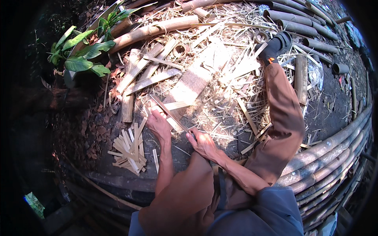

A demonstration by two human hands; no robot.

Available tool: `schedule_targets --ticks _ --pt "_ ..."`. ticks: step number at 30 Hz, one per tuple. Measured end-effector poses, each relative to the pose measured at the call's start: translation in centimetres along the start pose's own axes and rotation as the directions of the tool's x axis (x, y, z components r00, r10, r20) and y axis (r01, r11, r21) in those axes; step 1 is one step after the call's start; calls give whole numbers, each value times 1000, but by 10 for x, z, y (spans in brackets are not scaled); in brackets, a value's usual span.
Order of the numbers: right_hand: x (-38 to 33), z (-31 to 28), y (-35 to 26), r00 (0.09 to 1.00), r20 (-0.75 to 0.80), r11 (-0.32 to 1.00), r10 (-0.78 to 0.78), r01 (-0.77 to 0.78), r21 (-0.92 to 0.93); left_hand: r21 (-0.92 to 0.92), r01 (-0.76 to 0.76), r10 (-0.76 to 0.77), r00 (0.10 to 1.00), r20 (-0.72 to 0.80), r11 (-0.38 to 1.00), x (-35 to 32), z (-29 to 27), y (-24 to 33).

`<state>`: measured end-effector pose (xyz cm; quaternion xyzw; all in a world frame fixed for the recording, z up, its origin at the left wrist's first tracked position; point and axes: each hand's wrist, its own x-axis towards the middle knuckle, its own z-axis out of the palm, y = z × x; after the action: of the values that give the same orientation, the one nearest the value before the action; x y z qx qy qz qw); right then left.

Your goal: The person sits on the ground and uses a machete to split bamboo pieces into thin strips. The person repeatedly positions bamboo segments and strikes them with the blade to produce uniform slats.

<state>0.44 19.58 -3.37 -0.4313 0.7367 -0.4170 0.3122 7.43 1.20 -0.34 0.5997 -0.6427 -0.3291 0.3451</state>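
My right hand is closed round the handle end of a long knife, by my bent knee. The narrow blade slants up and to the left, passing just beyond my left hand. In the fingers of that hand is a pale split bamboo strip, which crosses the blade and points right over a flat wooden board. The blade appears to touch the strip, though the exact contact is too small to tell. Left of my knee lies a loose pile of short bamboo slats.
Shavings cover the ground around the board. Split bamboo pieces lie beyond my left hand, near a leafy plant. Bamboo poles are stacked at right, and cut dark tubes lie at far right. My right leg stretches forward.
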Motion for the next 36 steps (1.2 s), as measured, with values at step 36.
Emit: schedule_targets --ticks 36 --pt "115 -200 40 929 -323 944 182 -257 -205 -499 662 181 490 853 560 -72 -98 47"
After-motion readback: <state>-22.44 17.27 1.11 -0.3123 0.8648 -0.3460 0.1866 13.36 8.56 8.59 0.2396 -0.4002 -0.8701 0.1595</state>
